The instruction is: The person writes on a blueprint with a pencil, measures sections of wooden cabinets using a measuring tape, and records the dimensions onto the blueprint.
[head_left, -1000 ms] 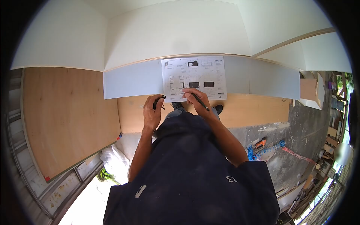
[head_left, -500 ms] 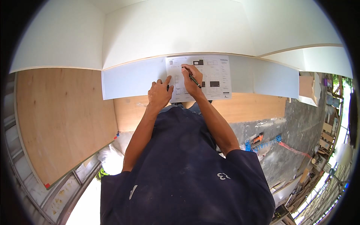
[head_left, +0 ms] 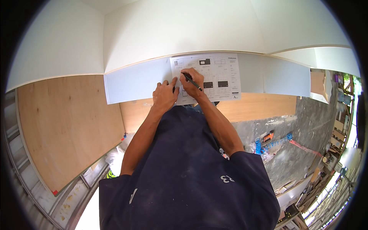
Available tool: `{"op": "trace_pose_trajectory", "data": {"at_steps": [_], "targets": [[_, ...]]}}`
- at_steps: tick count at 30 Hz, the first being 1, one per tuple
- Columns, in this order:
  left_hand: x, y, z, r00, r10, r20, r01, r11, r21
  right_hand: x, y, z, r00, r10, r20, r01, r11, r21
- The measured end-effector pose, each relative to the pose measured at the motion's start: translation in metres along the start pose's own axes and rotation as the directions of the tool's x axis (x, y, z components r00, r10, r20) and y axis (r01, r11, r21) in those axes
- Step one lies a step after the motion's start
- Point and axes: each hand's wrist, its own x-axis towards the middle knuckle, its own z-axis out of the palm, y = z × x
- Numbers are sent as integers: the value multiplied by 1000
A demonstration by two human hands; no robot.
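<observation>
A printed sheet with plan drawings [head_left: 226, 73] lies on a pale blue-white panel [head_left: 138, 86]. My right hand [head_left: 193, 81] is closed around a dark pen [head_left: 192, 81], its tip end over the left part of the sheet. Just left of it, my left hand [head_left: 165, 93] rests at the sheet's left edge, fingers pointing up the page. A small dark object shows between the left thumb and fingers, mostly hidden by them.
White upright boards [head_left: 184, 28] rise behind the panel. A large plywood sheet [head_left: 69, 126] stands at the left. On the grey floor [head_left: 303, 134] at the right lie an orange tool [head_left: 268, 137] and a coiled blue hose [head_left: 276, 142]. Wood scraps line the far right.
Both hands have moved up onto the left part of the sheet. Over the last half second the right hand has come slightly down and left, closer to the left hand.
</observation>
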Motion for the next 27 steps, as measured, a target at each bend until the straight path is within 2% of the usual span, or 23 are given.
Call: {"op": "trace_pose_trajectory", "data": {"at_steps": [10,13,15,18,25,27], "targets": [[2,-4,0,1000,6,-1,-6,1000,-2,-2,3,0,1000,9,29,-8,999,-43],[1,-5,1,1000,13,-12,-13,1000,3,-1,3,0,999,-12,38,13,999,-45],[2,-5,1,1000,14,-10,-14,1000,4,-1,2,2,996,-80,41,80,997,4],[3,-6,3,1000,6,-2,-6,1000,10,-1,0,1,992,-90,83,93,995,-30],[3,-5,1,1000,-8,9,8,1000,-6,0,-1,0,993,-77,86,80,996,-30],[4,-4,1,1000,-9,8,9,1000,-8,0,-2,-1,992,-8,126,6,1000,14]]}}
